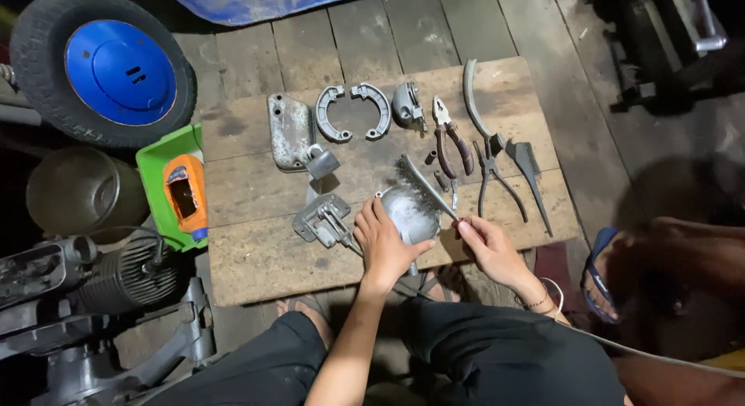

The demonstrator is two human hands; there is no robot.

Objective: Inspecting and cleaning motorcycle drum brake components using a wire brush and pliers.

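My left hand [382, 247] grips a rounded grey metal part [409, 210] at the near edge of a wooden board [256, 251]. My right hand [489, 247] holds the handle of a wire brush [423, 183] whose bristled head rests over the top of that metal part. Both hands are close together above the board's front edge.
On the board lie a grey metal cover [289, 131], two brake shoes [353, 110], a small housing [407, 105], red-handled pliers [450, 138], grey pliers [493, 173], a curved lever [473, 96] and a bracket [322, 218]. A blue-hubbed wheel [105, 65], a green tray [167, 181] and an engine [116, 278] stand left. Another person's sandalled foot [605, 274] is at right.
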